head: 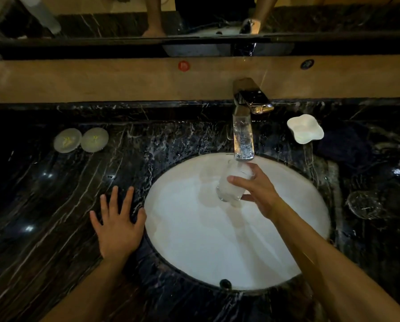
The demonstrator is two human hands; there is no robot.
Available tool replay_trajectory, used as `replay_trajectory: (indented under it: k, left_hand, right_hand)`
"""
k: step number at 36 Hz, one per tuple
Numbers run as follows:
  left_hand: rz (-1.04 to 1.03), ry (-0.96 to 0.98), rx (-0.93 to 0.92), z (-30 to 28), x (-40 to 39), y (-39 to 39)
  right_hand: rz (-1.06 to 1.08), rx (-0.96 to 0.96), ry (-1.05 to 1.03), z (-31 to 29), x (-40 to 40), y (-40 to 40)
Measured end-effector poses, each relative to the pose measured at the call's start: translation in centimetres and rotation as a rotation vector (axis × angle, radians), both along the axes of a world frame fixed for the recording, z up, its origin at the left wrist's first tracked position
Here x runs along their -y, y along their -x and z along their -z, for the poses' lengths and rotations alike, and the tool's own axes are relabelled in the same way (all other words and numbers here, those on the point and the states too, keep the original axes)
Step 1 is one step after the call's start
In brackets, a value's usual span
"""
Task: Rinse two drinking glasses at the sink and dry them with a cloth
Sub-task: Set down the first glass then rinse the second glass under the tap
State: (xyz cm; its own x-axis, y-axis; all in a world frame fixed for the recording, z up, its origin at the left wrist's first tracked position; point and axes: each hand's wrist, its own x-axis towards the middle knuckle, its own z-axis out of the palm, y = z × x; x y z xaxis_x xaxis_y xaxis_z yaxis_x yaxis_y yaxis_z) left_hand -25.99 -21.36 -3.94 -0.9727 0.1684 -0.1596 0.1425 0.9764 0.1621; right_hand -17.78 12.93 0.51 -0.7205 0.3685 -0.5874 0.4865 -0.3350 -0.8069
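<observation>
My right hand (258,190) grips a clear drinking glass (231,187) over the white oval sink (182,240), right under the chrome faucet (243,135). Water runs from the spout into the glass, which tilts slightly. My left hand (117,224) lies flat, fingers spread, on the dark marble counter at the sink's left rim, holding nothing. A second clear glass (366,205) sits on the counter to the right of the sink, hard to make out against the dark stone. No cloth is clearly visible.
Two round pale lids or coasters (80,140) lie at the counter's back left. A white wavy-edged soap dish (305,129) stands right of the faucet, with a dark folded item (342,145) beside it. A mirror and ledge run along the back.
</observation>
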Motion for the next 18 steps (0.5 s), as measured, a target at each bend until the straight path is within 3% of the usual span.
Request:
replay_trajectory:
  k: [2,6,14,16,18]
  left_hand:
    - [0.0,0.004,-0.003,0.0,0.0,0.0]
    - [0.003,0.005,-0.004,0.0,0.0,0.0]
    - [0.003,0.0,-0.01,-0.2,-0.2,0.1]
    - [0.003,-0.006,-0.009,-0.2,-0.2,0.0]
    - [0.004,-0.004,-0.008,-0.3,-0.1,0.0]
  right_hand:
    - [-0.011,-0.025,-0.016,0.1,0.3,0.1]
    - [-0.034,-0.075,-0.264,0.5,1.5,0.4]
    - [-0.071,0.069,-0.764,0.6,0.8,0.8]
    - [-0.148,0.164,-0.755,0.2,-0.3,0.9]
    - [-0.206,0.248,-0.586,-0.3,-1.5,0.9]
